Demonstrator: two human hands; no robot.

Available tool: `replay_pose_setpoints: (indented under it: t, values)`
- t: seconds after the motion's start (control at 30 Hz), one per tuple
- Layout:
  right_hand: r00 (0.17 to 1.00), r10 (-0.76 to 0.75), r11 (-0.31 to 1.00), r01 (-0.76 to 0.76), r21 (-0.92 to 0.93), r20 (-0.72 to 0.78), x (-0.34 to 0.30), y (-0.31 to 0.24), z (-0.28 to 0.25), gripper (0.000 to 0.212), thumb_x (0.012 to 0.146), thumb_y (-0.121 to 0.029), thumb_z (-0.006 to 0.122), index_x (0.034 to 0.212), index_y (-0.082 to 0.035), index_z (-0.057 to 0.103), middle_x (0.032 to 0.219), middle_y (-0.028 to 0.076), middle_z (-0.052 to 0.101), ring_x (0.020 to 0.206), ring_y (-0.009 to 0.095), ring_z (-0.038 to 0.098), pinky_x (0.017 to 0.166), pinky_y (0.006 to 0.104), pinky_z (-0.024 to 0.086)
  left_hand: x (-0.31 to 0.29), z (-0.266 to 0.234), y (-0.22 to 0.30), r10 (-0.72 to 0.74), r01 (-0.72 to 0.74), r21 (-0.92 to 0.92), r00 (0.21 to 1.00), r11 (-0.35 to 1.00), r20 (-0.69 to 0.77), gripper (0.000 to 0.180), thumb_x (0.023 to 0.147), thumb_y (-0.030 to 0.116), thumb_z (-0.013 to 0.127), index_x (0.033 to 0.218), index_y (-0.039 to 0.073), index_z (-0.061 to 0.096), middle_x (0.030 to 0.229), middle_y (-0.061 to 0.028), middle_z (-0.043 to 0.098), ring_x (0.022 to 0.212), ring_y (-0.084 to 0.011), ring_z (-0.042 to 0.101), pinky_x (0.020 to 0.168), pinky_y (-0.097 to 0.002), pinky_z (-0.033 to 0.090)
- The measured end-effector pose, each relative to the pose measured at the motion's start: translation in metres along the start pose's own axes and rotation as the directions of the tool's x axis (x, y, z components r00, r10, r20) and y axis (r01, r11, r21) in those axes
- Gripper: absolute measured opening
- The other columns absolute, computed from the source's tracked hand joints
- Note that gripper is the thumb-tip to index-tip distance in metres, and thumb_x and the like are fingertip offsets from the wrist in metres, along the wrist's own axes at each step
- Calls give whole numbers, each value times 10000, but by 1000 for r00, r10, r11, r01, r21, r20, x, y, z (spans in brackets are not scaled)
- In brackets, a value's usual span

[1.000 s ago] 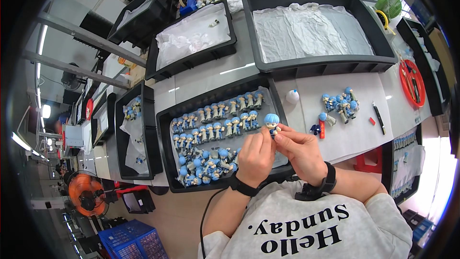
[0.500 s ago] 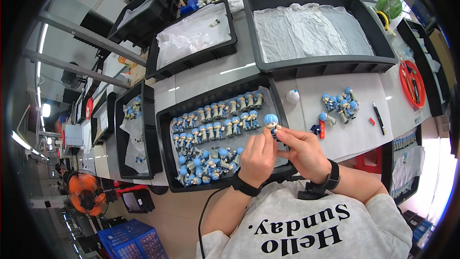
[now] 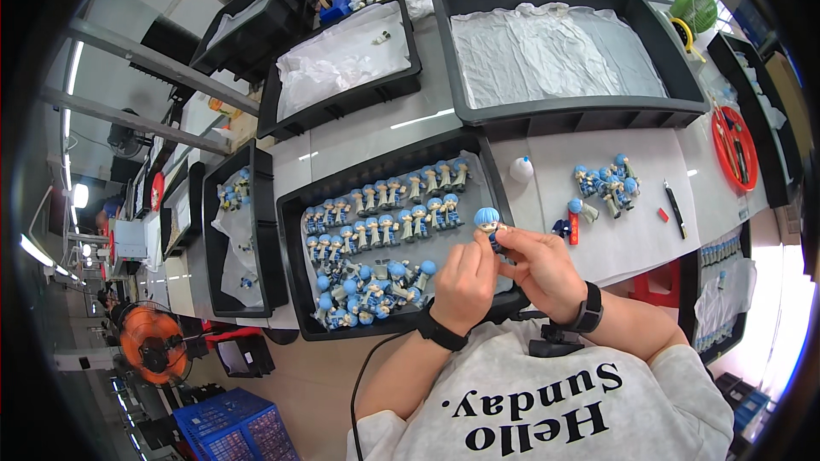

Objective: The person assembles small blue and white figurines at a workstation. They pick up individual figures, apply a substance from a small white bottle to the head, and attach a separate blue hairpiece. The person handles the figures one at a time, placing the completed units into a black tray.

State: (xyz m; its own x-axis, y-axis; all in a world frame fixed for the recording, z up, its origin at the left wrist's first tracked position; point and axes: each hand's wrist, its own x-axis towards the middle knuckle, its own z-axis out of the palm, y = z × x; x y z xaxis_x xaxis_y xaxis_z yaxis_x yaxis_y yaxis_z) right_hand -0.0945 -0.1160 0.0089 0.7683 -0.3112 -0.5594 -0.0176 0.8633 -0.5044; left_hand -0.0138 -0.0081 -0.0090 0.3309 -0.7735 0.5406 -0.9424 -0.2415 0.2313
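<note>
A small blue-haired figurine (image 3: 487, 219) is pinched upright between the fingertips of both hands, its lower body partly hidden by them. My left hand (image 3: 465, 282) closes on it from the left, my right hand (image 3: 544, 269) from the right with the thumb on top. Just left and beyond them is a black tray (image 3: 289, 269), where similar figurines (image 3: 389, 230) lie in rows. A jumbled pile of figurines (image 3: 371, 294) fills the tray's near side. To the right, another cluster of figurines (image 3: 611, 186) rests on white paper, close to a figurine by a red piece (image 3: 573, 224).
Beyond stands a large black tray (image 3: 572, 115) lined with white cloth. On the paper are a white bottle (image 3: 521, 170), a black pen-like tool (image 3: 675, 209) and a small red block (image 3: 663, 215). A red oval dish (image 3: 735, 149) holds tools at right. An orange fan (image 3: 154, 341) stands at lower left.
Both hands and the figurine have shifted very slightly to the right and nearer to me. The figurine stays between the fingertips of both hands.
</note>
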Motion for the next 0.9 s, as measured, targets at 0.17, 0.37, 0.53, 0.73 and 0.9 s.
replay_pose_setpoints:
  t: [0.17,0.37,0.53,0.73,0.9]
  values:
    - [998,43,999,-43,-5,-42,3,1,-2,207,867,-105,589,990,58,624,919,61,609,837,137,565,770,340,503,-3,-3,-3,51,-52,-1,995,999,81,345,678,-10,633,995,-129,567,691,-100,497,591,-222,503,501,-303,436]
    - [995,78,997,-79,-3,-64,6,6,-5,201,863,-119,603,964,52,631,876,51,598,822,133,558,770,348,504,-12,-1,-7,105,-111,34,983,993,151,343,677,-8,613,988,-142,561,694,-102,486,593,-214,493,509,-293,434]
    - [994,76,997,-77,-8,-74,4,3,-2,212,865,-133,606,963,53,632,875,51,595,812,128,547,773,347,500,-10,0,-7,92,-97,19,984,995,155,339,678,-11,608,988,-141,558,682,-98,474,590,-215,490,505,-294,427]
    - [993,81,997,-81,-3,-89,4,1,2,213,864,-136,610,963,52,634,843,37,577,773,118,527,768,343,495,-10,2,-7,70,-70,-6,987,998,145,336,679,-11,608,985,-141,558,675,-97,471,590,-220,490,508,-301,429]
    - [992,86,996,-86,-1,-96,7,5,-3,212,858,-143,623,944,49,640,754,1,509,693,87,466,751,339,496,-11,2,-7,55,-53,-16,988,998,147,330,688,-5,616,984,-139,559,695,-103,493,601,-224,499,517,-303,437]
